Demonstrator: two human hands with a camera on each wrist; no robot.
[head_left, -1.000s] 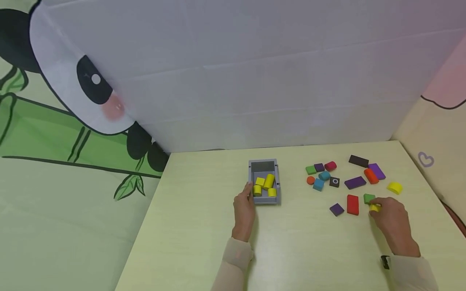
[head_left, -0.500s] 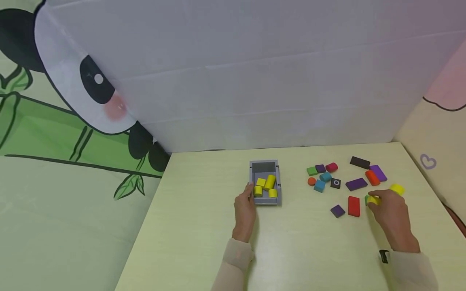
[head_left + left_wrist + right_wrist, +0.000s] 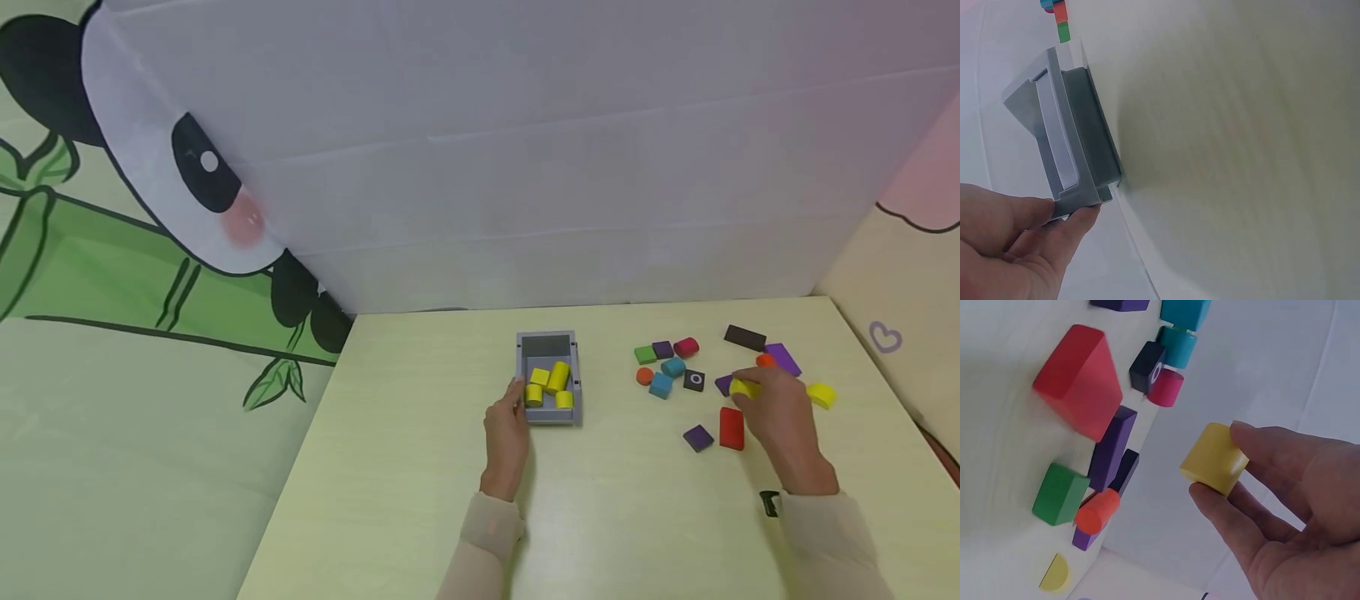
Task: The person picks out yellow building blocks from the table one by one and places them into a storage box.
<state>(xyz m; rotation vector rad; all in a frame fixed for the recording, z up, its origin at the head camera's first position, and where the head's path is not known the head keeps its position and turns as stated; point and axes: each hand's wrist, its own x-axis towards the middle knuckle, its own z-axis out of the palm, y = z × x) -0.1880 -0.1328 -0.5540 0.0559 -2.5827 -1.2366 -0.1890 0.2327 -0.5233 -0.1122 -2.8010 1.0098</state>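
A small grey box (image 3: pixel 547 415) stands on the table with several yellow blocks (image 3: pixel 557 377) inside. At its left wall my left hand (image 3: pixel 506 437) grips the box; the left wrist view shows thumb and fingers pinching the rim (image 3: pixel 1079 203). My right hand (image 3: pixel 783 421) pinches a yellow cylinder block (image 3: pixel 1215 457) between thumb and fingers, held up above the table. In the head view it overlaps a purple block (image 3: pixel 723 384). Below the right hand's path lie a red block (image 3: pixel 732 428) and, in the right wrist view, a green block (image 3: pixel 1060 495).
Left of the right hand sit a blue cube (image 3: pixel 661 385), an orange disc (image 3: pixel 645 377), a black block with a white ring (image 3: pixel 694 380) and other small blocks. A yellow half-round block (image 3: pixel 822 396) lies to the right. A wall cloth (image 3: pixel 465 250) borders the table's back edge.
My right hand has picked up the yellow cylinder from beside the green block and moved it up and left. The left hand stays on the box. The head view has shifted slightly.
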